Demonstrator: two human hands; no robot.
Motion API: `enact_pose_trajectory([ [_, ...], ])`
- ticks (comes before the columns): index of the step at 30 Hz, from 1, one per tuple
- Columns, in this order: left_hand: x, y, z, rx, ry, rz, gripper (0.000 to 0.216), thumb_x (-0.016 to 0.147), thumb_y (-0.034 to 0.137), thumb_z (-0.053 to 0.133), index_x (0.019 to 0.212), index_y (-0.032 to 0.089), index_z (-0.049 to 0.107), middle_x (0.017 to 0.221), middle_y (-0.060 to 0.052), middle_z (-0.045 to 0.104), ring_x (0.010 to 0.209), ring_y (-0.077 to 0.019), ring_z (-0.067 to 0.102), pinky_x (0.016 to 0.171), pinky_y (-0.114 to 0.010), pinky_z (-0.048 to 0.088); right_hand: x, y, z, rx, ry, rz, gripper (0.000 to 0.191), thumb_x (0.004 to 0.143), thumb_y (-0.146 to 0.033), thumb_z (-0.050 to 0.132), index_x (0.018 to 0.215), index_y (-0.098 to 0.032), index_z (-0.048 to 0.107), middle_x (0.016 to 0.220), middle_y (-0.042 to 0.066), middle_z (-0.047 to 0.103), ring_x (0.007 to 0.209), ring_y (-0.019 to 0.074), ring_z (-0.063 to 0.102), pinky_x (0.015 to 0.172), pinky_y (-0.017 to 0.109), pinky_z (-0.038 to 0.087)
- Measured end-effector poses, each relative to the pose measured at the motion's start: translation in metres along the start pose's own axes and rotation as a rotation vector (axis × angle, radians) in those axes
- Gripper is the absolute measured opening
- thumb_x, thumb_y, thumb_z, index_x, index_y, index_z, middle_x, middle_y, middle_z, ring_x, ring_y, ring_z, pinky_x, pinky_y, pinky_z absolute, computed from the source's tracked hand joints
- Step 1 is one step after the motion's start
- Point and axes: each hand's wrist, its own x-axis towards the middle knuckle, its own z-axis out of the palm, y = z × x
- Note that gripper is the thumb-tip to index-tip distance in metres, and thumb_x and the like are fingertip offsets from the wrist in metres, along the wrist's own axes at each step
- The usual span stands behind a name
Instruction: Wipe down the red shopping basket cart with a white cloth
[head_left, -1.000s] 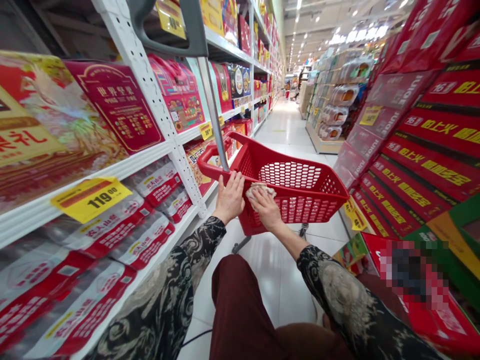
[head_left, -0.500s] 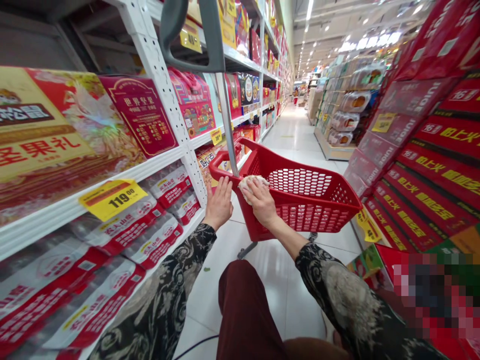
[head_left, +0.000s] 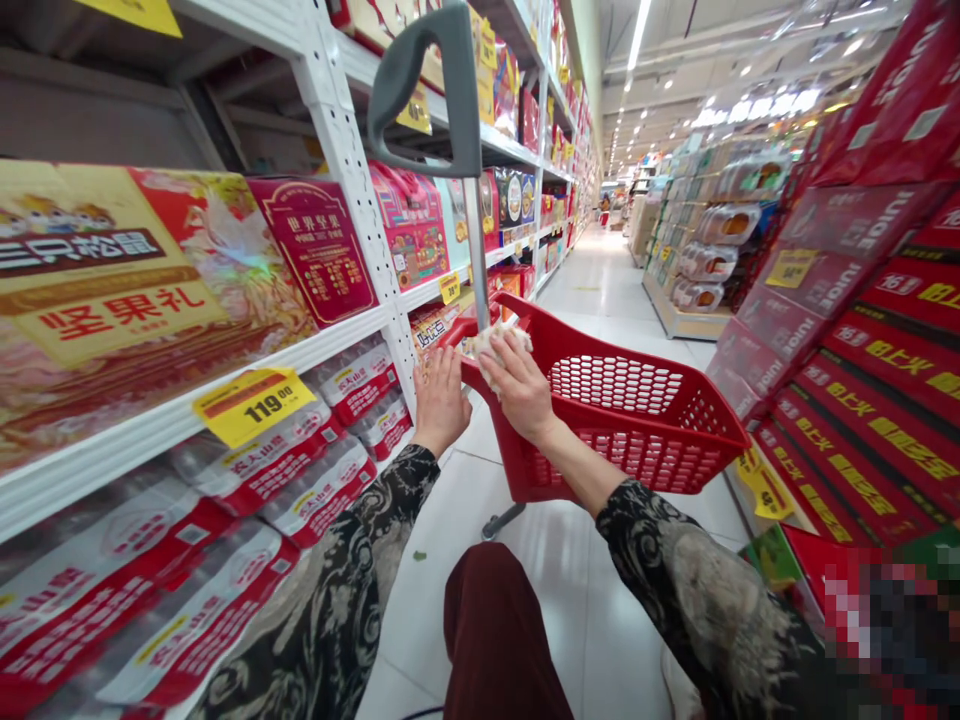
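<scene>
A red wheeled shopping basket [head_left: 630,440] with perforated sides stands on the floor in front of me. A metal post with a grey pull handle [head_left: 471,110] rises from its near left corner. My right hand [head_left: 521,390] presses a crumpled whitish cloth [head_left: 486,348] against the rim, right by the foot of that post; the palm and fingers cover part of the cloth. Against the basket's left corner rests my left hand [head_left: 442,405], its fingers stretched out and holding nothing that shows.
On the left, a white shelf [head_left: 330,340] carries nut gift boxes [head_left: 150,270] above wrapped bottle packs [head_left: 300,490]. Stacked red drink cases [head_left: 862,390] line the right side. A pallet display [head_left: 697,240] stands farther along the tiled aisle [head_left: 592,270].
My right hand has slid the cloth along the rim to the basket's left corner, closer to the handle post and my left hand. The whole view has shifted slightly.
</scene>
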Motion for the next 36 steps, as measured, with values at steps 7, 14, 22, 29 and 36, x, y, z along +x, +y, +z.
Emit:
enact_pose_trajectory([
  [7, 0.017, -0.004, -0.008, 0.046, -0.083, 0.073, 0.072, 0.072, 0.017, 0.047, 0.141, 0.01, 0.031, 0.149, -0.015, 0.034, 0.141, -0.0279, 0.024, 0.114, -0.058, 0.007, 0.102, 0.012, 0.014, -0.053, -0.043, -0.037, 0.043, 0.094, -0.012, 0.04, 0.133, -0.027, 0.049, 0.146, -0.001, 0.041, 0.143, 0.0199, 0.02, 0.119, 0.046, 0.021],
  [14, 0.012, -0.004, -0.008, 0.05, -0.098, 0.067, 0.073, 0.071, 0.019, 0.05, 0.141, 0.009, 0.032, 0.149, -0.016, 0.033, 0.141, -0.0282, 0.023, 0.115, -0.057, 0.006, 0.058, 0.018, 0.016, -0.078, -0.155, -0.15, 0.037, 0.095, -0.017, 0.042, 0.129, -0.023, 0.054, 0.14, 0.004, 0.049, 0.141, 0.0187, 0.025, 0.117, 0.044, 0.026],
  [22, 0.008, 0.0, -0.008, 0.029, -0.109, 0.032, 0.074, 0.07, 0.019, 0.051, 0.141, 0.008, 0.031, 0.152, -0.016, 0.026, 0.143, -0.0272, 0.017, 0.115, -0.056, 0.008, -0.021, 0.01, 0.019, -0.052, -0.149, -0.139, 0.033, 0.093, -0.015, 0.047, 0.124, -0.018, 0.058, 0.136, 0.008, 0.054, 0.139, 0.0198, 0.028, 0.114, 0.04, 0.035],
  [29, 0.001, -0.002, 0.0, 0.006, -0.07, 0.038, 0.078, 0.071, 0.022, 0.052, 0.143, 0.007, 0.026, 0.152, -0.018, 0.024, 0.143, -0.0283, 0.015, 0.114, -0.057, 0.006, -0.04, 0.003, 0.019, -0.055, -0.132, -0.094, 0.033, 0.093, -0.013, 0.047, 0.122, -0.02, 0.061, 0.133, 0.008, 0.056, 0.138, 0.0207, 0.032, 0.114, 0.043, 0.034],
  [36, 0.001, 0.001, -0.001, 0.011, -0.074, 0.03, 0.08, 0.072, 0.024, 0.052, 0.145, 0.008, 0.022, 0.153, -0.018, 0.022, 0.144, -0.0287, 0.012, 0.114, -0.057, 0.005, -0.102, -0.007, 0.028, -0.11, -0.259, -0.063, 0.032, 0.092, -0.014, 0.047, 0.121, -0.02, 0.061, 0.133, 0.01, 0.056, 0.134, 0.0239, 0.04, 0.11, 0.046, 0.038],
])
